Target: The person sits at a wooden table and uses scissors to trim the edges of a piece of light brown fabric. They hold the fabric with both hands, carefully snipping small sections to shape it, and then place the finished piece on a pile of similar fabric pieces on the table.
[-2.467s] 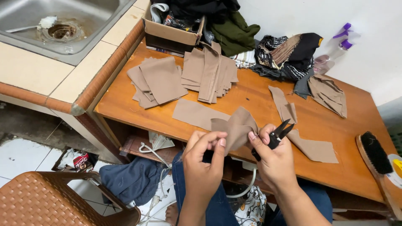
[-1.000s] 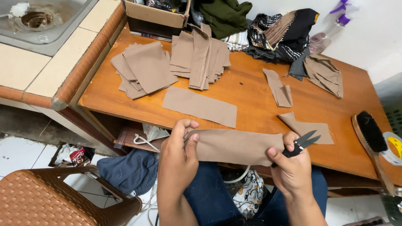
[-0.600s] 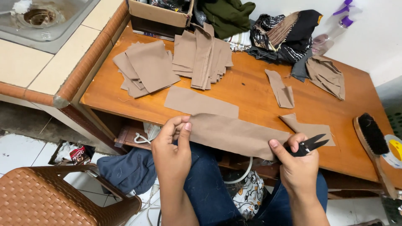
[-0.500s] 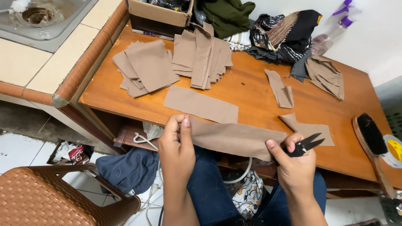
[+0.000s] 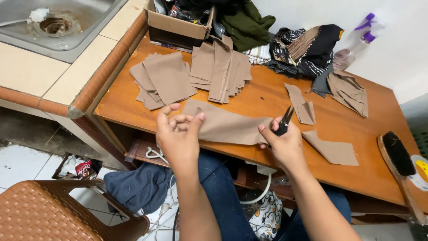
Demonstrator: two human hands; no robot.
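A long tan fabric strip [image 5: 227, 127] is stretched between my two hands just above the near edge of the wooden table [image 5: 356, 156]. My left hand [image 5: 178, 136] pinches its left end with thumb and fingertips. My right hand [image 5: 285, 145] pinches the right end and also holds small black snips [image 5: 284, 122], blades pointing up. A second tan strip lies on the table under the held one, mostly hidden by it.
Stacks of tan fabric pieces [image 5: 165, 80] [image 5: 220, 69] lie at the back left. Loose tan pieces [image 5: 332, 149] [image 5: 301, 105] sit at right. A cardboard box [image 5: 178, 29], dark clothes [image 5: 303, 47], spray bottles [image 5: 356, 40], a brush [image 5: 397, 156], a steel sink [image 5: 53, 27] and a woven chair [image 5: 49, 214] surround.
My hands unfolded a bunched fabric piece into a long strip, then lifted it toward the table. The snips in my right hand turned from pointing sideways to upright.
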